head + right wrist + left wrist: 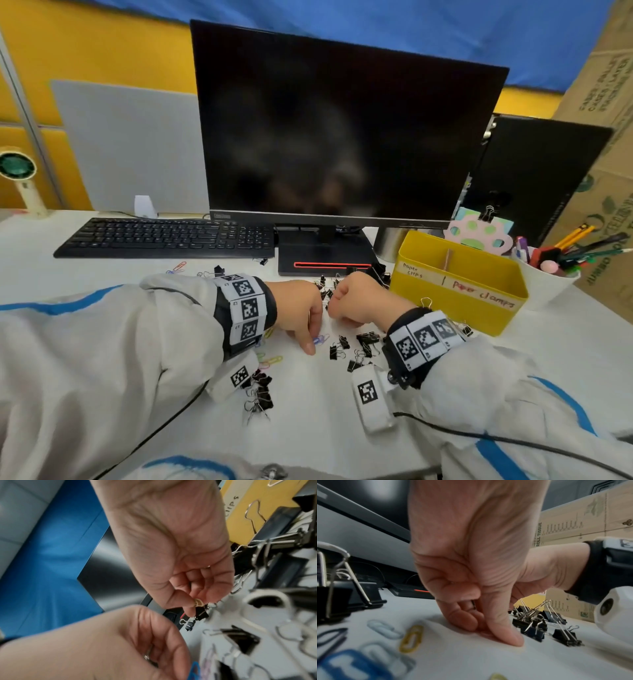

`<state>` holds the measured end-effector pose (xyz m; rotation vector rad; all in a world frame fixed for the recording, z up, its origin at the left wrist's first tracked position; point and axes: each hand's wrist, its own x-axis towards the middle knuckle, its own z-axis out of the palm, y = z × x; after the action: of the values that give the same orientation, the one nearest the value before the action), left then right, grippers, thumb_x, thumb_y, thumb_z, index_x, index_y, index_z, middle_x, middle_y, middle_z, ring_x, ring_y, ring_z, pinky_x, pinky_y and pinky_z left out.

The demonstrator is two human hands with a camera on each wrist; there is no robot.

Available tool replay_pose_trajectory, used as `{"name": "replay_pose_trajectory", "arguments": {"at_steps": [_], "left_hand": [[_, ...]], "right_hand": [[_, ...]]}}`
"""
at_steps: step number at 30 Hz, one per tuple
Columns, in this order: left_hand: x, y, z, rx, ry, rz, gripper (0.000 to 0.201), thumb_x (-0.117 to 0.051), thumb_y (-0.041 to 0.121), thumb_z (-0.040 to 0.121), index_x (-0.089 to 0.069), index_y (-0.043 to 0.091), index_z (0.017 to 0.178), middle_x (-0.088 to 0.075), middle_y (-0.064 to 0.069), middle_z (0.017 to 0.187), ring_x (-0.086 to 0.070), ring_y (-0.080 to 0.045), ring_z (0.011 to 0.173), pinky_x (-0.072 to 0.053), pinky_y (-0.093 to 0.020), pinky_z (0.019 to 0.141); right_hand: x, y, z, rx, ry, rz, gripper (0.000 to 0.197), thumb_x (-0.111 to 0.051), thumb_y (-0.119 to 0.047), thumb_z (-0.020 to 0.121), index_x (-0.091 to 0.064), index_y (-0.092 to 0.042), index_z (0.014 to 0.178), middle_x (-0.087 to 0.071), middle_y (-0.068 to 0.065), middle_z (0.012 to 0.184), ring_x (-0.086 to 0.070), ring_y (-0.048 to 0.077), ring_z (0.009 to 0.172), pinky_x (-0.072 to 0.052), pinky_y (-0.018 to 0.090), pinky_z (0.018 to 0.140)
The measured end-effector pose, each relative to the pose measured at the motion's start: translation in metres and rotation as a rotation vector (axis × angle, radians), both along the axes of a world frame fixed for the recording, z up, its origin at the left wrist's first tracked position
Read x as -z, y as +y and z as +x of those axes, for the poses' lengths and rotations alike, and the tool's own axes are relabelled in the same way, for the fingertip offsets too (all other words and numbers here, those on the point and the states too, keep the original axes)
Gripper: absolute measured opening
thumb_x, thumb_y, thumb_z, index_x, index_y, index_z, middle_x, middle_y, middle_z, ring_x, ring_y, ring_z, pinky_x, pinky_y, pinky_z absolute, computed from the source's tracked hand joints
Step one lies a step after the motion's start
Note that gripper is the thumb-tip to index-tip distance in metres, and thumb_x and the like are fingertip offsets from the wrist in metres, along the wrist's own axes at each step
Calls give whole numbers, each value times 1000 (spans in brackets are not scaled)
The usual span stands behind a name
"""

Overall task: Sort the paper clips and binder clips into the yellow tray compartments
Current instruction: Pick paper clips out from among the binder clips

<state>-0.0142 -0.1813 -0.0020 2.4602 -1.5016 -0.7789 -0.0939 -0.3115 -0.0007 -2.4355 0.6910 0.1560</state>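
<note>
The yellow tray [459,291] stands at the right, its compartments labelled "Paper clips" and "Paper clamps". Black binder clips [359,342] and coloured paper clips [272,360] lie scattered on the white desk [308,411]. My left hand [310,344] reaches down with thumb and fingertips pressed to the desk, pinching a blue paper clip [320,340]; its thumb [513,638] touches the surface. Just to its right, my right hand [356,299] is curled. In the right wrist view, my right hand [197,608] pinches a small black binder clip [202,612] between thumb and finger.
A dark monitor [342,137] on its base and a black keyboard [168,236] stand behind the hands. A white cup of pens [548,277], a computer tower and cardboard boxes [609,171] crowd the right. More binder clips [260,394] lie under my left wrist.
</note>
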Motion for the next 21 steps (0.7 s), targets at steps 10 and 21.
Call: {"name": "replay_pose_trajectory", "arguments": {"at_steps": [10, 21], "left_hand": [[-10, 20, 8, -353, 358, -199, 9, -79, 11, 83, -70, 11, 83, -75, -9, 82, -66, -13, 65, -57, -19, 58], [-12, 31, 20, -703, 727, -371, 21, -39, -2, 89, -44, 11, 74, -42, -6, 69, -42, -15, 50, -27, -20, 42]], "right_hand": [[-5, -15, -4, 358, -238, 920, 40, -20, 14, 73, -59, 2, 74, -46, 12, 73, -36, 18, 50, -28, 24, 45], [1, 3, 6, -90, 34, -14, 31, -51, -16, 97, -65, -5, 122, -57, 8, 96, -52, 22, 74, -40, 22, 53]]}}
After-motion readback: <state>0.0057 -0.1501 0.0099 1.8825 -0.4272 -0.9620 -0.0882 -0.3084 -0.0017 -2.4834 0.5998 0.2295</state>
